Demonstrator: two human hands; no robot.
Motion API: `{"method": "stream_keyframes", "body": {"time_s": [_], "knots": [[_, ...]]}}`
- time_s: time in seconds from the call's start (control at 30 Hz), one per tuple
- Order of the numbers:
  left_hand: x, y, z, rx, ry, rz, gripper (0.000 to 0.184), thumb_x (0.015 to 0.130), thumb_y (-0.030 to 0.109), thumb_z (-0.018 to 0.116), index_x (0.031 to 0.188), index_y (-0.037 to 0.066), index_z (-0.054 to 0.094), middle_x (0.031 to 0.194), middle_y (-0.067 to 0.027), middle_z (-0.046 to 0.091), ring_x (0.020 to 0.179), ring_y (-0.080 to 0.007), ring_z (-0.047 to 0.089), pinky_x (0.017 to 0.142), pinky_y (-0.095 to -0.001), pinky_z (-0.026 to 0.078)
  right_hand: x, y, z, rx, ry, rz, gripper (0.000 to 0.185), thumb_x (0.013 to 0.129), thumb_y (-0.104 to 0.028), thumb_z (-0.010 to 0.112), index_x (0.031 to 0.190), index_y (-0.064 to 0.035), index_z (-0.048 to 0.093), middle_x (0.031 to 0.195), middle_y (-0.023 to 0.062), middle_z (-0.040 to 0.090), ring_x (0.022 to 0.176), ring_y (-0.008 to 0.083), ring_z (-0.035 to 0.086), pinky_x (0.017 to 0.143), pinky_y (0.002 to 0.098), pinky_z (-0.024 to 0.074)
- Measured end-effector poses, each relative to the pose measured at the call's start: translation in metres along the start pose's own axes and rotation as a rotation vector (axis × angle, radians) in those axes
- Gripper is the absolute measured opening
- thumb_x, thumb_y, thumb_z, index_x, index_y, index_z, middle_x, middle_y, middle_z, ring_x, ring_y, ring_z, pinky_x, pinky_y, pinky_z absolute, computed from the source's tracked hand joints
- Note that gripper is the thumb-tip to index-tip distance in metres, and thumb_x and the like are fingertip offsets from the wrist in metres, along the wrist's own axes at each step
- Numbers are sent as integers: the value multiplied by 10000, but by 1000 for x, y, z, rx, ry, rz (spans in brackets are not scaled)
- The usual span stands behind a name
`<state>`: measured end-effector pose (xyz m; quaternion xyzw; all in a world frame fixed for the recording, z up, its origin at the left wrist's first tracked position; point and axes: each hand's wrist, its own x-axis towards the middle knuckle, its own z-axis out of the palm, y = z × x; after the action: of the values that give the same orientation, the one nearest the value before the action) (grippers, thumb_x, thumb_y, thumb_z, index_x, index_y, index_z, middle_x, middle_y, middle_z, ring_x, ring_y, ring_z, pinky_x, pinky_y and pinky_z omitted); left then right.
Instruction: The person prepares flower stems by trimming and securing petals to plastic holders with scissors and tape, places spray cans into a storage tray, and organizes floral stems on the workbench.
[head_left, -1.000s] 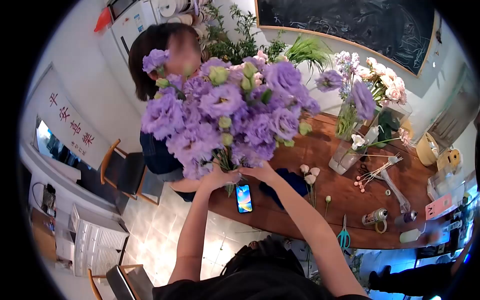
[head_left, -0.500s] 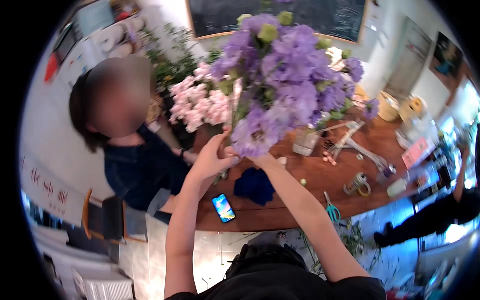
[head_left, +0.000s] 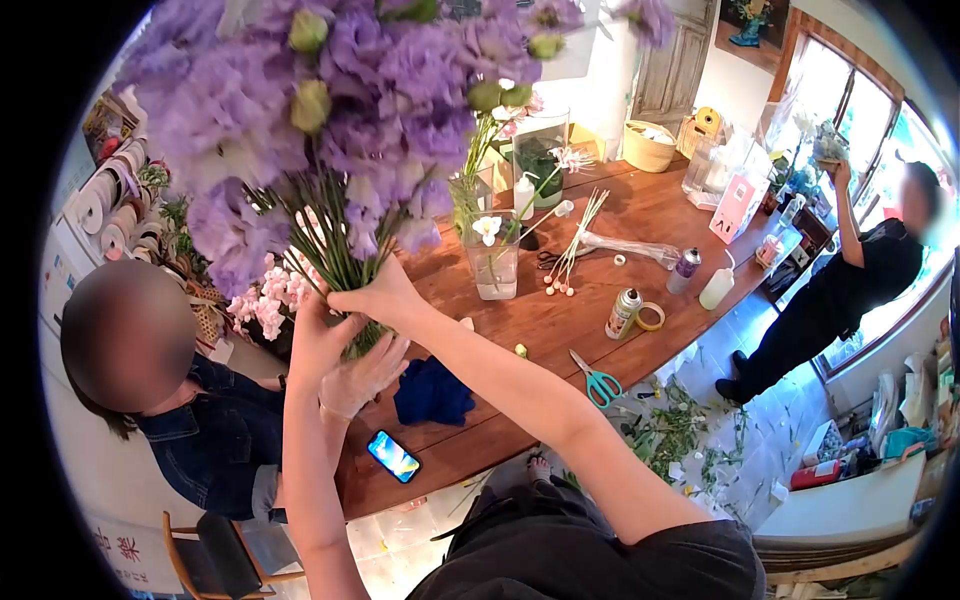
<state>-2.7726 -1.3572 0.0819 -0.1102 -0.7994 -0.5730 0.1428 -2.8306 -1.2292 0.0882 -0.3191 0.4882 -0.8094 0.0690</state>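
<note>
A large bunch of purple ruffled flowers (head_left: 390,110) with green buds fills the upper left of the head view. Its green stems (head_left: 350,215) run down into my hands. My left hand (head_left: 318,340) is wrapped round the stems from the left. From the right, my right hand (head_left: 385,300) grips the same stems, its thumb near my left hand. Just below, the hand (head_left: 365,375) of the person in denim is at the lower stems; its exact grip is partly hidden. Pink flowers (head_left: 270,300) show behind the bunch, beside my left hand.
On the wooden table (head_left: 520,370) lie a dark blue cloth (head_left: 435,392), a lit phone (head_left: 393,456) and teal-handled scissors (head_left: 597,382). A glass vase (head_left: 495,265), spray can (head_left: 622,313) and tape roll (head_left: 650,317) stand farther back. Cut greenery (head_left: 680,430) litters the floor. Another person (head_left: 850,265) stands at right.
My view has turned to the right. The bunch and my hands have shifted left in view, and the bunch looks closer. The denim-clad person's hand now shows at the stems.
</note>
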Motion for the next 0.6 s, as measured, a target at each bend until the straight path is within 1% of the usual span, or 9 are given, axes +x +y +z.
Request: {"method": "stream_keyframes", "body": {"time_s": [0.07, 0.13, 0.17, 0.23, 0.27, 0.37, 0.43, 0.53, 0.6], "knots": [[5, 2, 1, -1, 43, 45, 344, 695, 10, 668, 1020, -20, 561, 977, -83, 611, 917, -137, 560, 808, -281, 440, 1, -16, 9, 86, 24, -33, 350, 618, 21, 670, 947, 5, 554, 852, 41, 597, 754, 109, 559, 656, 254, 463], [9, -3, 3, 83, -13, 141, 426, 692, 9, 681, 1077, -23, 500, 1010, -77, 576, 926, -142, 546, 802, -281, 450, 5, -20, 16, 112, 43, -59, 362, 616, 25, 675, 957, 6, 555, 864, 43, 600, 758, 115, 564, 664, 254, 463], [7, -3, -2, 135, -27, 181, 469, 691, 9, 687, 1106, -24, 470, 1027, -75, 559, 930, -144, 539, 798, -280, 455, 8, -20, 19, -21, 54, -28, 370, 625, 14, 675, 974, 10, 552, 883, 52, 604, 780, 120, 570, 682, 257, 469], [0, 3, -3, 171, 57, -9, 529, 669, 17, 694, 1130, -36, 440, 1041, -89, 545, 941, -156, 537, 786, -278, 460, 6, -37, 30, 49, 2, 20, 362, 636, -11, 688, 973, 13, 557, 894, 61, 607, 781, 119, 576, 680, 256, 477], [-4, 1, -2, 139, 164, 49, 492, 661, 13, 685, 1097, -44, 466, 1015, -87, 555, 926, -158, 545, 773, -276, 462, 6, -41, 33, 43, -64, 40, 350, 642, -21, 695, 965, 12, 563, 888, 61, 608, 768, 117, 578, 672, 258, 480], [-19, 34, -6, -212, 95, 21, 249, 665, -10, 638, 897, -29, 549, 753, -73, 596, 653, -154, 591, 618, -272, 487, 8, -46, 48, -12, -174, 141, 319, 653, -22, 705, 944, 4, 578, 865, 59, 610, 733, 116, 582, 653, 260, 484], [-32, 41, -13, -256, 196, 19, 191, 674, -27, 609, 855, -29, 547, 700, -80, 582, 585, -166, 581, 566, -279, 486, 3, -57, 62, 18, -275, 132, 327, 654, -8, 696, 959, 10, 577, 873, 82, 620, 766, 144, 602, 680, 284, 494], [-57, 42, -30, -345, 175, -54, 176, 681, -66, 572, 852, -36, 546, 685, -71, 573, 570, -158, 576, 495, -272, 477, 4, -39, 76, 60, -414, 78, 469, 601, -9, 728, 1040, 19, 564, 937, 99, 629, 851, 184, 611, 774, 321, 494], [-73, 42, -39, -357, 192, 17, 271, 654, -56, 623, 904, -12, 529, 699, -55, 567, 556, -132, 563, 482, -250, 469, -2, -19, 86, 4, -442, 44, 527, 570, -2, 751, 1058, 25, 555, 959, 108, 629, 873, 197, 608, 792, 327, 490]]}}
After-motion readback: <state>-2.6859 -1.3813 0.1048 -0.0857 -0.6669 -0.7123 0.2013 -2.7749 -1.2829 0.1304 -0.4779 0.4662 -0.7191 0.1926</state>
